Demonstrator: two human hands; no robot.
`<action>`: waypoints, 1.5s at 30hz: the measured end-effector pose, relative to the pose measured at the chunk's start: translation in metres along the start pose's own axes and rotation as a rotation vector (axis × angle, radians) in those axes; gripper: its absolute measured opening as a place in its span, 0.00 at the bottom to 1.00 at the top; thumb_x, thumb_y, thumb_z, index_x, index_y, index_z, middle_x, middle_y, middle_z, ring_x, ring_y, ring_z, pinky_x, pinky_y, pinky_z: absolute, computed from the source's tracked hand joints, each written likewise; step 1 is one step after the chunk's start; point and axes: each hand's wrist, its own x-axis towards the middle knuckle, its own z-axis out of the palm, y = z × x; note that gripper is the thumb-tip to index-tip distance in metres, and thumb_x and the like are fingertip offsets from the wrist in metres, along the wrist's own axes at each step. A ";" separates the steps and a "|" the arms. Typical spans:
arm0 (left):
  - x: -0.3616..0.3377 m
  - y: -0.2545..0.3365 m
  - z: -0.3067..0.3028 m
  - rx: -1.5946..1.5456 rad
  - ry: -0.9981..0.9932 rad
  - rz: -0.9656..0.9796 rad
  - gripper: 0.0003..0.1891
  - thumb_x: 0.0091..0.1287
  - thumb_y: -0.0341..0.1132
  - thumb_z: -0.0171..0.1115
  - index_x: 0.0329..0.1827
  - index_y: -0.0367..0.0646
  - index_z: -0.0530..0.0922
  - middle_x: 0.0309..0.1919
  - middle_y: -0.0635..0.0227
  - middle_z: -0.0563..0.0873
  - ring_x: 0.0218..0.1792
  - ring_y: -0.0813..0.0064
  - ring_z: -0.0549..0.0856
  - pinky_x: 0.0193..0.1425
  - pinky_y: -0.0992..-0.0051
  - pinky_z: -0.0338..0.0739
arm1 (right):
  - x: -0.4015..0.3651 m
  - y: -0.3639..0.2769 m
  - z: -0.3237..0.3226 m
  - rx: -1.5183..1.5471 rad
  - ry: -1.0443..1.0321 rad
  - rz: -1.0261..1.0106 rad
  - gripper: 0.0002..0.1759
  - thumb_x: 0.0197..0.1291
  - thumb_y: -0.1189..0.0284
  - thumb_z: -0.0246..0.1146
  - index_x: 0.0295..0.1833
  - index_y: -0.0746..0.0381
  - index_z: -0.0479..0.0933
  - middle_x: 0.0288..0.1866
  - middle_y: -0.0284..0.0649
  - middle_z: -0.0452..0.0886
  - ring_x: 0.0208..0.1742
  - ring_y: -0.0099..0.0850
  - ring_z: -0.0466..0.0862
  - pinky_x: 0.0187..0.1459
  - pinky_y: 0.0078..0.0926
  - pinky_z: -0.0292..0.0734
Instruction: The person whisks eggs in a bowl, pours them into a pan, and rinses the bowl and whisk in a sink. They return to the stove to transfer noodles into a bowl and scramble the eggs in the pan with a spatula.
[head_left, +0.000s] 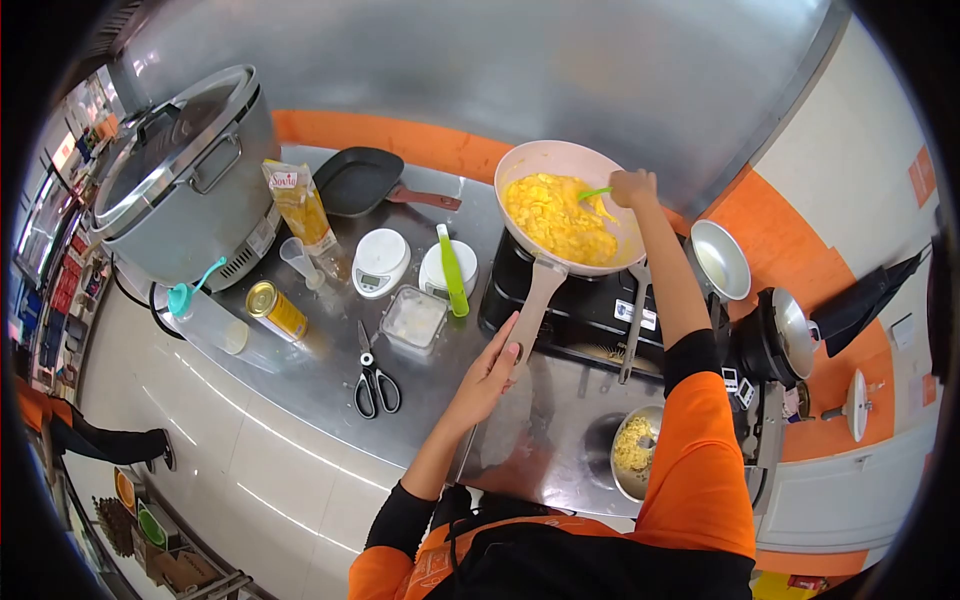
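Note:
My left hand (487,378) is wrapped around the end of the long beige handle of a frying pan (518,160). The pan is pale pink inside and sits over the black gas stove (510,283). Yellow scrambled egg (560,222) covers much of its base. At the pan's right rim, my right hand (634,188) is closed on a green cooking utensil (594,193). Only a short green part shows beside the egg; its working end is hard to make out.
Left of the stove are two white scales (381,262), a green-handled tool (452,275), a clear container (414,318), scissors (372,383), a can (277,310) and a large cooker (190,190). A bowl of yellow food (634,446) stands near my right arm.

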 end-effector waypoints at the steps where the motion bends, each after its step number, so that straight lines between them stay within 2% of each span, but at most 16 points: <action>1: 0.000 0.000 0.000 0.016 0.007 0.011 0.27 0.70 0.48 0.45 0.71 0.57 0.56 0.29 0.76 0.67 0.24 0.86 0.62 0.29 0.85 0.64 | -0.001 -0.006 0.000 0.063 0.022 -0.067 0.12 0.56 0.69 0.54 0.44 0.52 0.80 0.49 0.37 0.80 0.54 0.35 0.72 0.52 0.35 0.59; 5: 0.000 -0.001 0.001 0.012 0.009 0.032 0.27 0.71 0.49 0.44 0.71 0.54 0.56 0.29 0.76 0.67 0.24 0.86 0.63 0.30 0.85 0.65 | -0.026 -0.017 -0.011 0.135 0.179 -0.309 0.11 0.55 0.73 0.54 0.41 0.51 0.79 0.42 0.37 0.80 0.50 0.35 0.71 0.49 0.34 0.60; 10: -0.014 -0.016 0.000 -0.002 0.073 0.048 0.29 0.71 0.52 0.38 0.70 0.44 0.56 0.25 0.76 0.69 0.24 0.84 0.66 0.30 0.84 0.64 | -0.080 -0.010 -0.026 0.084 0.654 -0.547 0.12 0.47 0.75 0.56 0.39 0.55 0.79 0.36 0.37 0.76 0.47 0.37 0.71 0.46 0.33 0.62; 13: -0.046 -0.038 -0.007 0.038 0.139 0.053 0.30 0.72 0.54 0.33 0.69 0.43 0.57 0.24 0.74 0.69 0.24 0.83 0.67 0.32 0.82 0.64 | -0.106 -0.005 -0.020 0.140 0.757 -0.457 0.11 0.51 0.70 0.54 0.38 0.58 0.79 0.48 0.43 0.77 0.58 0.40 0.71 0.60 0.40 0.62; 14: -0.062 -0.046 -0.012 0.045 0.147 0.036 0.29 0.72 0.53 0.33 0.68 0.42 0.57 0.24 0.75 0.69 0.25 0.84 0.67 0.32 0.83 0.64 | -0.113 -0.006 -0.018 0.145 0.971 -0.498 0.12 0.48 0.73 0.54 0.37 0.60 0.80 0.41 0.44 0.78 0.46 0.41 0.74 0.51 0.40 0.65; 16: -0.092 -0.066 -0.023 0.021 0.228 0.001 0.27 0.73 0.51 0.35 0.67 0.41 0.59 0.24 0.75 0.68 0.26 0.84 0.67 0.32 0.84 0.63 | -0.127 -0.008 -0.024 0.232 0.862 -0.448 0.11 0.50 0.74 0.53 0.38 0.61 0.78 0.46 0.46 0.78 0.53 0.44 0.73 0.57 0.42 0.63; 21: -0.179 -0.124 -0.053 -0.005 0.672 -0.043 0.20 0.72 0.44 0.40 0.61 0.43 0.66 0.23 0.75 0.68 0.26 0.84 0.67 0.31 0.83 0.64 | -0.108 -0.021 -0.024 0.241 0.837 -0.381 0.11 0.49 0.81 0.53 0.40 0.64 0.76 0.43 0.49 0.77 0.49 0.48 0.75 0.53 0.42 0.66; 26: -0.245 -0.181 -0.067 0.127 1.092 -0.083 0.17 0.70 0.40 0.44 0.58 0.45 0.69 0.24 0.72 0.73 0.27 0.80 0.72 0.32 0.79 0.68 | -0.064 -0.027 0.013 0.277 0.286 -0.363 0.09 0.49 0.81 0.57 0.39 0.65 0.75 0.45 0.47 0.77 0.47 0.46 0.78 0.50 0.38 0.72; 28: -0.267 -0.221 -0.077 0.226 1.293 -0.091 0.17 0.68 0.40 0.45 0.57 0.44 0.69 0.25 0.69 0.75 0.26 0.81 0.73 0.31 0.80 0.70 | -0.059 -0.041 0.007 0.135 0.244 -0.270 0.10 0.46 0.80 0.61 0.38 0.65 0.75 0.45 0.46 0.78 0.46 0.44 0.80 0.47 0.34 0.75; 30: -0.294 -0.250 -0.084 0.278 1.383 -0.309 0.18 0.66 0.41 0.48 0.55 0.42 0.69 0.22 0.64 0.76 0.24 0.77 0.75 0.30 0.76 0.71 | -0.058 -0.051 0.004 0.072 0.178 -0.186 0.12 0.44 0.78 0.64 0.38 0.64 0.75 0.45 0.44 0.79 0.46 0.42 0.81 0.45 0.32 0.77; 31: -0.306 -0.265 -0.085 0.319 1.396 -0.430 0.19 0.65 0.41 0.50 0.55 0.42 0.69 0.29 0.51 0.80 0.32 0.58 0.81 0.39 0.66 0.75 | -0.055 -0.053 0.002 0.081 0.137 -0.155 0.14 0.43 0.77 0.65 0.39 0.64 0.76 0.45 0.44 0.80 0.46 0.41 0.81 0.45 0.31 0.78; 33: -0.343 -0.338 -0.100 0.431 1.339 -0.559 0.23 0.59 0.44 0.52 0.55 0.39 0.68 0.38 0.43 0.81 0.44 0.48 0.81 0.50 0.60 0.74 | -0.042 -0.061 0.000 0.081 0.063 -0.114 0.17 0.41 0.74 0.67 0.41 0.63 0.77 0.45 0.43 0.81 0.47 0.38 0.82 0.45 0.29 0.78; 35: -0.377 -0.355 -0.092 0.477 1.238 -0.754 0.26 0.55 0.41 0.54 0.53 0.30 0.68 0.44 0.40 0.79 0.47 0.46 0.79 0.52 0.59 0.73 | -0.025 -0.069 -0.002 0.011 -0.014 -0.127 0.20 0.38 0.73 0.68 0.42 0.62 0.79 0.45 0.43 0.81 0.47 0.35 0.82 0.46 0.27 0.78; 39: -0.428 -0.378 -0.086 0.495 1.163 -1.099 0.27 0.54 0.41 0.56 0.53 0.30 0.71 0.46 0.42 0.79 0.49 0.48 0.78 0.56 0.63 0.72 | -0.008 -0.084 -0.014 -0.141 -0.073 -0.130 0.19 0.37 0.68 0.71 0.40 0.59 0.81 0.45 0.39 0.82 0.48 0.30 0.82 0.46 0.24 0.78; 42: -0.437 -0.385 -0.092 0.475 1.221 -0.950 0.26 0.54 0.42 0.56 0.51 0.30 0.74 0.46 0.43 0.79 0.49 0.49 0.79 0.56 0.64 0.73 | 0.045 -0.097 0.011 -0.296 -0.251 -0.083 0.20 0.39 0.61 0.73 0.41 0.55 0.82 0.45 0.33 0.83 0.47 0.27 0.82 0.45 0.23 0.78; 45: -0.424 -0.380 -0.100 0.533 1.092 -0.939 0.23 0.53 0.42 0.56 0.48 0.34 0.77 0.47 0.46 0.79 0.50 0.51 0.79 0.55 0.65 0.73 | 0.087 -0.105 0.036 -0.412 -0.375 -0.018 0.16 0.45 0.54 0.67 0.40 0.48 0.81 0.42 0.27 0.82 0.45 0.22 0.81 0.47 0.22 0.75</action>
